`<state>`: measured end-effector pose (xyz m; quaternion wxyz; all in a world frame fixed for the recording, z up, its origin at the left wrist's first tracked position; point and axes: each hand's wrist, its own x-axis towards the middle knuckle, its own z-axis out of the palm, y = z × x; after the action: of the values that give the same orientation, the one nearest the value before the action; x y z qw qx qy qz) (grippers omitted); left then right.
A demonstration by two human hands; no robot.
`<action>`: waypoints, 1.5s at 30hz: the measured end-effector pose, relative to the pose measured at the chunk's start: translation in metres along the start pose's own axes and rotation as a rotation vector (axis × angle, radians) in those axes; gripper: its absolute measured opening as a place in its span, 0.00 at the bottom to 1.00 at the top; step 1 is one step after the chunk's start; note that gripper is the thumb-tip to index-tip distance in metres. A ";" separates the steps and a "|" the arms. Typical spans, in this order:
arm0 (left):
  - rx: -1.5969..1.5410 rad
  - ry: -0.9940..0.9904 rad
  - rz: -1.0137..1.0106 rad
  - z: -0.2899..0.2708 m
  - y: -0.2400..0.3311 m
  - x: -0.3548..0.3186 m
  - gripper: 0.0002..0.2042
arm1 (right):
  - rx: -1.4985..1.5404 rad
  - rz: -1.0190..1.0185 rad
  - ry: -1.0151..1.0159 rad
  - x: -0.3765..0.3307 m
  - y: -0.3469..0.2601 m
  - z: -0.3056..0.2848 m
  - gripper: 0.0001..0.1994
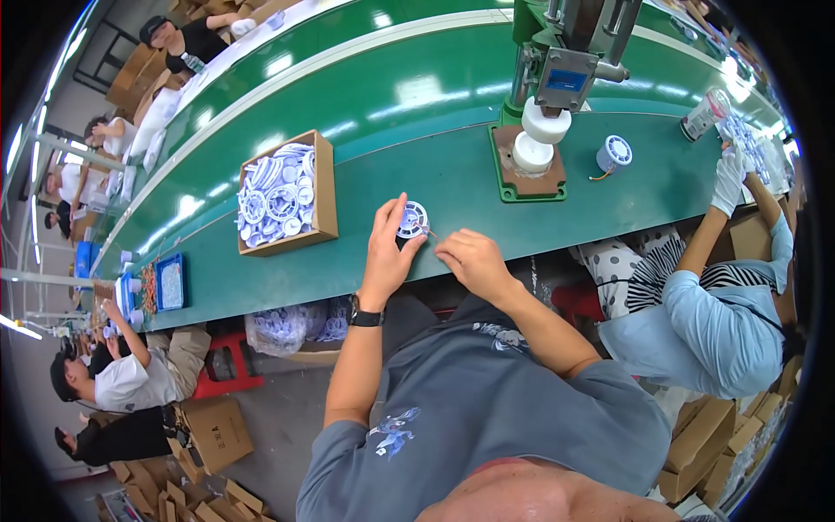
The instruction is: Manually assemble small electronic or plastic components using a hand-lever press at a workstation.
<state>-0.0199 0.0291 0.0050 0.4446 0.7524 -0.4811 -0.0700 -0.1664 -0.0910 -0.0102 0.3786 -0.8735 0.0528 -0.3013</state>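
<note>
A round white plastic part [412, 219] with slots around its face stands at the near edge of the green bench. My left hand [388, 250] grips it from the left side, thumb at the front and fingers behind. Just right of it, my right hand [475, 261] is closed in a pinch, with a thin reddish wire [434, 234] running from the part toward its fingertips. The fingertips hide where the wire ends. A similar white round part [615, 152] with a short coloured wire lies farther right on the bench.
A cardboard box [323, 196] of white plastic rings and discs stands to the left. Ahead is a green press [532, 165] with white round blocks. A blue tray [171, 280] lies far left. At right, a gloved co-worker [726, 322] sits near a clear cup [704, 115].
</note>
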 end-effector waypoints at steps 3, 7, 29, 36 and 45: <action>-0.039 -0.023 -0.004 -0.007 -0.008 0.003 0.34 | -0.093 -0.040 -0.038 -0.005 -0.007 0.003 0.02; 0.069 -0.026 0.064 -0.007 -0.010 0.005 0.34 | -0.209 -0.076 -0.128 -0.002 -0.015 0.003 0.03; -0.212 0.209 0.037 -0.005 -0.038 -0.007 0.34 | -0.102 -0.102 -0.130 0.193 -0.036 0.118 0.14; -0.162 0.125 -0.048 -0.013 -0.035 -0.011 0.38 | 0.094 0.008 -0.043 0.145 -0.013 0.053 0.15; -0.169 0.080 -0.044 -0.001 -0.010 -0.003 0.37 | -0.242 0.143 0.027 0.058 0.029 -0.011 0.12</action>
<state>-0.0140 0.0337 -0.0025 0.5237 0.7247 -0.4387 -0.0899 -0.1215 -0.1370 0.0040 0.2904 -0.9026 0.1561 -0.2767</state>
